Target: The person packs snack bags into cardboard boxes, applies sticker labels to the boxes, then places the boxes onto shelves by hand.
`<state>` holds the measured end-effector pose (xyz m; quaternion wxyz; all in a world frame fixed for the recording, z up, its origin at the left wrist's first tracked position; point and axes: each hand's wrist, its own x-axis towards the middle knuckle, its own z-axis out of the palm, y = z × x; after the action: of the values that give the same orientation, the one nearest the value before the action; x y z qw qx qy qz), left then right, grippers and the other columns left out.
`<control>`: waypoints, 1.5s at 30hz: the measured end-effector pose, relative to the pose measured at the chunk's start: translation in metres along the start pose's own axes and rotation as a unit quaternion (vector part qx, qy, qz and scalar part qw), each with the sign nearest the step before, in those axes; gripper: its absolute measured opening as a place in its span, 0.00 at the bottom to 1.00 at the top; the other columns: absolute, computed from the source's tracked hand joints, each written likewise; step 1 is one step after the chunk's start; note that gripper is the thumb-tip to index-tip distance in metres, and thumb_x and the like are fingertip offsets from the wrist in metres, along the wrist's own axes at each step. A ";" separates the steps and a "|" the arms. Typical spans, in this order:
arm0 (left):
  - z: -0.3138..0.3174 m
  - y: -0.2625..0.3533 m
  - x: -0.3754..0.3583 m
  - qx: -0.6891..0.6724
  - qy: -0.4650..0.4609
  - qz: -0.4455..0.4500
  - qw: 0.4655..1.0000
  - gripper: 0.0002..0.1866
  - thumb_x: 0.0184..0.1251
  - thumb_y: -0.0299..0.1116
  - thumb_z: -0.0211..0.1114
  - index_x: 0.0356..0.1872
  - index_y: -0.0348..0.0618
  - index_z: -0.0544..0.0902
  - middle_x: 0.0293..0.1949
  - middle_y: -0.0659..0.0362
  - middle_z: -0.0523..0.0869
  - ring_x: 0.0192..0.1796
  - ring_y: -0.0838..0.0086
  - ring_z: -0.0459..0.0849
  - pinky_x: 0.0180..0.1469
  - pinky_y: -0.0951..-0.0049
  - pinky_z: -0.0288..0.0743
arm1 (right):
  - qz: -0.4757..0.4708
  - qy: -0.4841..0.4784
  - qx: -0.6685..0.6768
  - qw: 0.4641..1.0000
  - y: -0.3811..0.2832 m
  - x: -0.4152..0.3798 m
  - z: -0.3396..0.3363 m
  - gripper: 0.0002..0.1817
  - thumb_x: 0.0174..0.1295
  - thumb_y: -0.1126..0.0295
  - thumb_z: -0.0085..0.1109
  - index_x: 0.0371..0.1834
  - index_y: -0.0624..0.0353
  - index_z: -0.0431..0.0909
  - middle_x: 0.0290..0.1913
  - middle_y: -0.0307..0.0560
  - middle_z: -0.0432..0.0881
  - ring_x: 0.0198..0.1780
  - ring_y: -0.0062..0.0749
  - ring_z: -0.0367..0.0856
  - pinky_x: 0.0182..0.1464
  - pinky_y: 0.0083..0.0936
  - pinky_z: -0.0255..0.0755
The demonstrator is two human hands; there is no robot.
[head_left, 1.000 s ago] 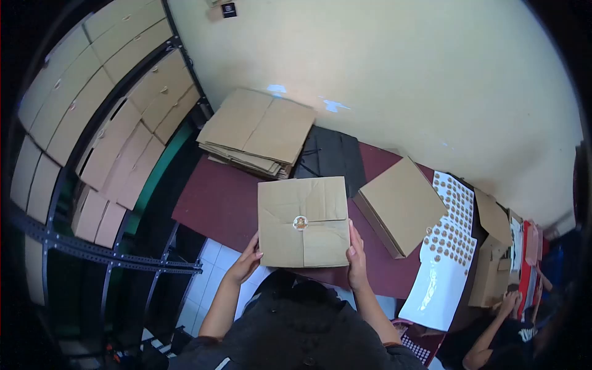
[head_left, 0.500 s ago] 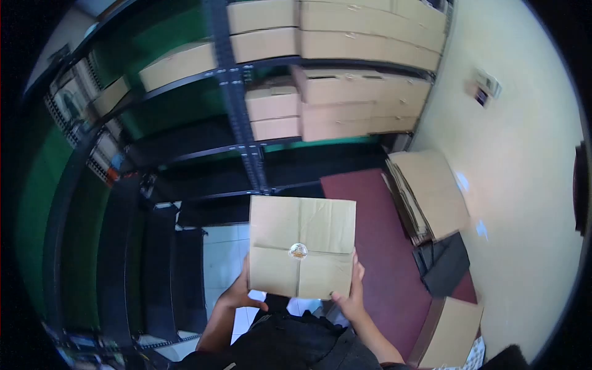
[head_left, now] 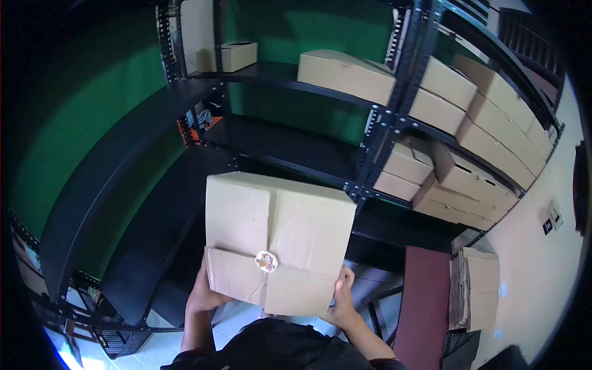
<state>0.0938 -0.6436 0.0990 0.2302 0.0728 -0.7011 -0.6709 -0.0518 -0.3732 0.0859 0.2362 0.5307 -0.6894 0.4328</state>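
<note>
A square cardboard box [head_left: 302, 246] with folded flaps and a round printed sticker [head_left: 266, 261] is held up in front of the body, its sticker side facing the camera. My left hand [head_left: 205, 291] grips the box's lower left edge, with most of its fingers hidden behind the cardboard. At the lower right edge, my right hand [head_left: 341, 299] is closed on the box, thumb and fingers partly in sight. Both hands hold it together.
Black metal shelves [head_left: 296, 154] curve round the left and front. Cardboard boxes [head_left: 345, 71] stand on the upper shelves, with stacks [head_left: 456, 191] at the right. Flattened cardboard [head_left: 483, 290] leans by the wall beside a dark red surface [head_left: 422, 302]. A black basket [head_left: 117, 333] is at lower left.
The view has turned left, so the shelves and wall have shifted rightward. The box looks larger and more tilted, still held in both hands.
</note>
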 end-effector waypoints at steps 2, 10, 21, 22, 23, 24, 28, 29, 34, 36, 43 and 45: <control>-0.014 -0.002 0.016 0.014 0.039 0.046 0.998 0.60 0.29 0.35 0.86 0.69 0.37 0.59 0.62 0.54 0.72 0.64 0.69 0.71 0.66 0.65 0.63 | -0.003 0.009 0.009 1.000 0.005 0.014 0.018 0.68 0.41 0.60 0.79 0.77 0.44 0.32 0.70 0.68 0.57 0.61 0.63 0.63 0.58 0.53 0.58; -0.052 -0.002 0.084 0.007 0.133 0.131 0.982 0.58 0.30 0.37 0.86 0.68 0.36 0.62 0.64 0.52 0.72 0.64 0.67 0.71 0.66 0.61 0.64 | 0.084 0.062 0.179 0.978 0.045 0.063 0.098 0.46 0.56 0.61 0.68 0.72 0.42 0.46 0.66 0.70 0.61 0.62 0.63 0.65 0.61 0.52 0.57; -0.058 -0.004 0.263 0.085 0.070 0.259 0.959 0.64 0.28 0.47 0.86 0.71 0.35 0.58 0.70 0.49 0.64 0.71 0.62 0.64 0.70 0.63 0.57 | 0.144 0.025 0.202 0.968 0.203 0.154 0.129 0.48 0.51 0.67 0.71 0.71 0.33 0.48 0.66 0.65 0.63 0.64 0.67 0.64 0.62 0.54 0.59; -0.058 -0.003 0.277 0.088 0.075 0.267 0.957 0.64 0.28 0.47 0.86 0.71 0.35 0.58 0.70 0.49 0.64 0.71 0.62 0.64 0.70 0.63 0.57 | 0.072 0.035 0.139 0.987 0.211 0.167 0.130 0.51 0.50 0.69 0.71 0.72 0.31 0.46 0.66 0.66 0.61 0.63 0.68 0.64 0.62 0.56 0.60; -0.056 -0.002 0.289 0.122 0.074 0.257 0.956 0.63 0.29 0.45 0.85 0.71 0.36 0.58 0.70 0.50 0.64 0.70 0.62 0.65 0.70 0.63 0.57 | 0.063 0.035 0.141 0.987 0.223 0.181 0.135 0.51 0.50 0.69 0.71 0.72 0.31 0.46 0.66 0.66 0.61 0.63 0.68 0.64 0.62 0.56 0.60; -0.054 -0.001 0.301 0.154 0.071 0.243 0.955 0.62 0.30 0.43 0.85 0.71 0.37 0.58 0.70 0.50 0.64 0.70 0.62 0.65 0.70 0.63 0.58 | -0.017 0.094 0.141 0.985 0.233 0.195 0.139 0.51 0.50 0.70 0.72 0.72 0.32 0.46 0.66 0.67 0.60 0.64 0.68 0.63 0.62 0.56 0.59; -0.048 -0.001 0.343 0.321 0.130 0.244 0.906 0.59 0.33 0.38 0.85 0.71 0.38 0.58 0.69 0.51 0.66 0.69 0.65 0.66 0.69 0.64 0.59 | -0.106 0.086 0.136 0.981 0.260 0.247 0.123 0.54 0.48 0.72 0.70 0.74 0.35 0.44 0.67 0.70 0.59 0.64 0.72 0.62 0.63 0.59 0.56; -0.048 -0.003 0.351 0.261 0.155 0.221 0.927 0.57 0.35 0.37 0.84 0.70 0.37 0.60 0.67 0.52 0.68 0.68 0.66 0.68 0.67 0.65 0.62 | -0.143 0.072 0.117 0.980 0.261 0.265 0.117 0.55 0.47 0.73 0.70 0.75 0.35 0.43 0.67 0.70 0.58 0.64 0.73 0.61 0.63 0.60 0.56; -0.056 -0.013 0.380 0.123 0.201 0.174 0.956 0.49 0.37 0.35 0.83 0.65 0.35 0.67 0.61 0.54 0.75 0.62 0.70 0.74 0.63 0.66 0.67 | -0.171 0.047 0.183 0.967 0.287 0.297 0.124 0.51 0.47 0.76 0.68 0.74 0.34 0.51 0.75 0.65 0.47 0.71 0.75 0.49 0.68 0.65 0.49; -0.059 -0.015 0.392 0.141 0.204 0.212 0.945 0.44 0.38 0.34 0.83 0.60 0.35 0.70 0.55 0.55 0.79 0.57 0.71 0.77 0.59 0.67 0.70 | -0.189 0.039 0.171 0.966 0.294 0.306 0.124 0.50 0.48 0.77 0.67 0.74 0.34 0.51 0.75 0.63 0.47 0.71 0.75 0.48 0.67 0.65 0.49; -0.051 -0.047 0.412 0.010 0.321 0.212 0.923 0.42 0.36 0.34 0.83 0.58 0.37 0.72 0.50 0.59 0.82 0.53 0.72 0.80 0.56 0.66 0.73 | -0.212 0.001 0.159 0.964 0.294 0.325 0.119 0.32 0.51 0.82 0.66 0.61 0.49 0.70 0.72 0.62 0.56 0.68 0.78 0.54 0.65 0.56 0.62; -0.061 -0.059 0.412 -0.035 0.322 0.193 0.926 0.43 0.37 0.35 0.83 0.59 0.39 0.71 0.53 0.59 0.80 0.56 0.71 0.78 0.57 0.65 0.73 | -0.203 -0.027 0.166 0.965 0.292 0.323 0.123 0.31 0.51 0.82 0.65 0.60 0.51 0.72 0.72 0.61 0.56 0.68 0.78 0.54 0.66 0.55 0.61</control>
<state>-0.2566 -0.8738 0.1340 0.5711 0.1406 -0.5660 -0.5777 -0.4140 -0.6295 0.1755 0.2090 0.7030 -0.4914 0.4698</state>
